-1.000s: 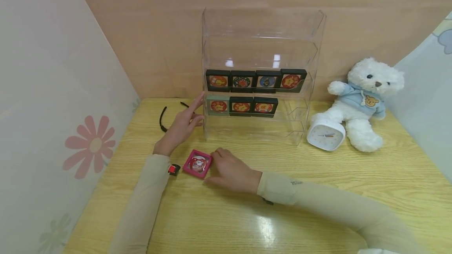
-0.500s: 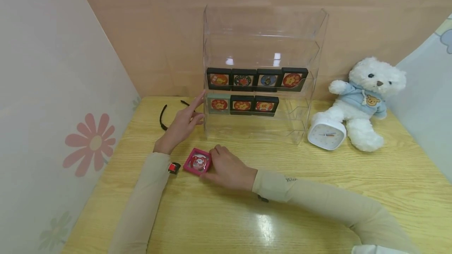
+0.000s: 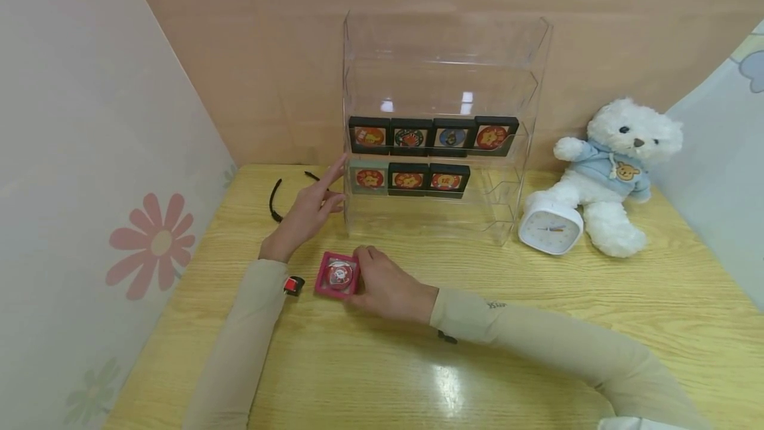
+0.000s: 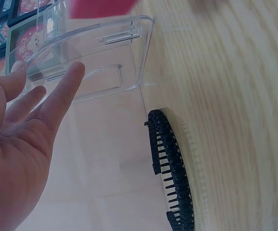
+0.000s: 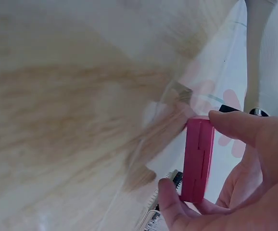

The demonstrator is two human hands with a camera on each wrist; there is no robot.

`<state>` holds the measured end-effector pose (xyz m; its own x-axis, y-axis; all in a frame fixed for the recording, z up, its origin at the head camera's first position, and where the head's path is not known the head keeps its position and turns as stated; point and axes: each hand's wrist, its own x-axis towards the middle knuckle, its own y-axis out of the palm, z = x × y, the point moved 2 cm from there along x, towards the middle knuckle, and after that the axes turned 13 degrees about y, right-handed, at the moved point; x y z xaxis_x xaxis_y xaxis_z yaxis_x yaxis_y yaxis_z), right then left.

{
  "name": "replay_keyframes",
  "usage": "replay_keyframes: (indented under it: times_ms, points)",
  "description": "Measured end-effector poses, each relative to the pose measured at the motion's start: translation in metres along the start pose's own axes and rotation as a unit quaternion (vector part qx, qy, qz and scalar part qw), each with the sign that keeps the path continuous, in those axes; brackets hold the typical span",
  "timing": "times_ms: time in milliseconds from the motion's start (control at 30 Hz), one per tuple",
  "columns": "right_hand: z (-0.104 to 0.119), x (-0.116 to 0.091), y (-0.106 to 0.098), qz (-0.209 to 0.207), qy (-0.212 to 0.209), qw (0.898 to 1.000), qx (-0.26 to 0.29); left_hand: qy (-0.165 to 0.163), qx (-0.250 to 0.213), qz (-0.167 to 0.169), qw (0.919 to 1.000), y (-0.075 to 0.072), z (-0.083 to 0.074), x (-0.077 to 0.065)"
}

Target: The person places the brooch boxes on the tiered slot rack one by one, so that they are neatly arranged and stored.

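Observation:
My right hand (image 3: 390, 284) pinches a pink square display frame (image 3: 318, 276) by its edges; a round red-and-white picture shows inside. In the right wrist view, the pink frame (image 5: 197, 159) stands edge-on between thumb and fingers. My left hand (image 3: 304, 213) rests at the left side of a clear tiered rack (image 3: 418, 217), fingers extended. The left wrist view shows the left hand (image 4: 26, 125) with spread fingers by the rack's clear side panel (image 4: 100, 53). Several black-framed round pictures (image 3: 409, 180) and one pale green frame (image 3: 368, 178) sit in two of the rack's tiers.
Behind my left hand lies a black toothed headband (image 3: 274, 201), clearer in the left wrist view. A white clock (image 3: 550, 227) and a white teddy bear (image 3: 621, 171) in a blue top are right of the rack. Wrist-camera gear (image 3: 292, 286) sits by my left wrist.
My right hand has closed round the pink frame's edges, and the frame has turned straighter and shifted slightly right. The left hand stays at the rack's side.

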<state>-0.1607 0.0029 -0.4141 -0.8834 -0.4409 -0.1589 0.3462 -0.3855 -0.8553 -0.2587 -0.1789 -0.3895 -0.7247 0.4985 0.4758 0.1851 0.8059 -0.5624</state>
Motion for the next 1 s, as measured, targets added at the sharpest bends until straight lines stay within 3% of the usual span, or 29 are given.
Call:
replay_keyframes:
  times_ms: [200,400,667,1000]
  points:
    - [0.001,-0.002,-0.002,-0.008,-0.023,0.998,0.057,-0.001,-0.001,-0.003,1.0,-0.001,-0.001,-0.001]
    - [0.0,-0.005,-0.007,-0.003,-0.043,0.997,0.067,-0.004,-0.002,-0.002,1.0,0.0,0.0,-0.001]
    - [-0.006,-0.008,-0.023,-0.053,-0.098,0.989,0.094,0.007,0.001,-0.005,1.0,-0.001,0.0,-0.002]
    - [-0.009,-0.014,-0.024,-0.08,-0.12,0.982,0.119,0.009,0.001,-0.001,1.0,0.0,-0.001,-0.002]
